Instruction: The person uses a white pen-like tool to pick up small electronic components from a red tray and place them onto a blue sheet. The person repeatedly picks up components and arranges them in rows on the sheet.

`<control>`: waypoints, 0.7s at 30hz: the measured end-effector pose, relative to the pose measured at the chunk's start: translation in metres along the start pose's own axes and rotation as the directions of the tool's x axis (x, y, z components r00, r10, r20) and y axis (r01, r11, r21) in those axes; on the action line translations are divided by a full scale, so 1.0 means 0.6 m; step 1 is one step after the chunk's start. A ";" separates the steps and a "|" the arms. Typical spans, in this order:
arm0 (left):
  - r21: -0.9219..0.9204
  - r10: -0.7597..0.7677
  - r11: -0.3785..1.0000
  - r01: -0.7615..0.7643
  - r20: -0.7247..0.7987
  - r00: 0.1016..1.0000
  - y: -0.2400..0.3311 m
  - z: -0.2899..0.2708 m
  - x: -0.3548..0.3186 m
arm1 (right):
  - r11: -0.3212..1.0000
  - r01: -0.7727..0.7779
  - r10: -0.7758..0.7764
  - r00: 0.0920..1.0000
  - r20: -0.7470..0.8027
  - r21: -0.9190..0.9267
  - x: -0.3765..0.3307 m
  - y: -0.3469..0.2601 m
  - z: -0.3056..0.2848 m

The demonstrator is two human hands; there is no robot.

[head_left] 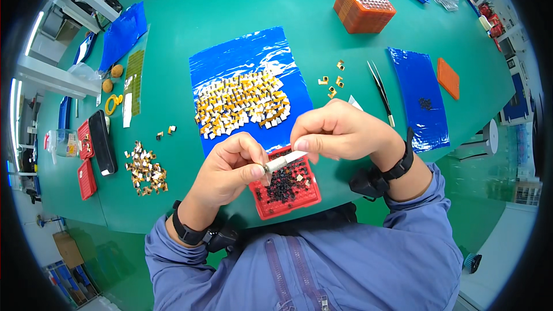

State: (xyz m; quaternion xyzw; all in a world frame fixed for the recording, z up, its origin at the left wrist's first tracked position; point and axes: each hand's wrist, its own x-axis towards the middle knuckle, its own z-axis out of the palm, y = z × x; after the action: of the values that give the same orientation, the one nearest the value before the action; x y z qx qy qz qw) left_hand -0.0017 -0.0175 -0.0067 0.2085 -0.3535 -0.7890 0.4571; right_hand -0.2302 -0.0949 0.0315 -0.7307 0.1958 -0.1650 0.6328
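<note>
Above a red tray (317, 197), my two hands meet around a narrow white strip (280, 163). My left hand (227, 167) is closed in a pinch at the strip's darker left end. Thumb and fingers of my right hand (340, 132) are pressed together on its other end; a slight blur hides the lower fingers. Many small black parts (281, 187) lie in the tray under the hands, with a few pale bits (299, 178) among them. Just beyond, a blue sheet (236, 49) carries a dense pile of small white and orange flex pieces (242, 101).
Tweezers (380, 92) lie right, beside loose gold-coloured pieces (332, 91) and a blue sheet (415, 80) with black bits. Orange stacked trays (364, 8) stand at the far right. Leftward are a pile of pieces (145, 170), a black case (102, 143) and yellow scissors (113, 103).
</note>
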 end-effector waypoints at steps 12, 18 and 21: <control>0.022 0.002 1.000 -0.002 0.011 1.000 -0.001 0.000 0.001 | 0.998 -0.021 0.021 1.000 -0.006 0.053 -0.003 0.001 0.001; 0.042 -0.011 0.999 0.011 0.011 1.000 -0.002 0.000 -0.001 | 0.983 0.142 -0.143 0.990 0.000 -0.117 0.000 0.012 -0.001; 0.059 -0.013 0.998 0.013 0.011 1.000 -0.004 -0.003 -0.003 | 0.988 0.089 -0.087 0.996 0.027 -0.127 -0.001 0.010 -0.003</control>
State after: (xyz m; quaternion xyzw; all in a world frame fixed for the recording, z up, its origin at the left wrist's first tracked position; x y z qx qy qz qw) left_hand -0.0009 -0.0157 -0.0095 0.2198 -0.3777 -0.7824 0.4436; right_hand -0.2320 -0.0969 0.0256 -0.7794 0.1668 -0.1722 0.5789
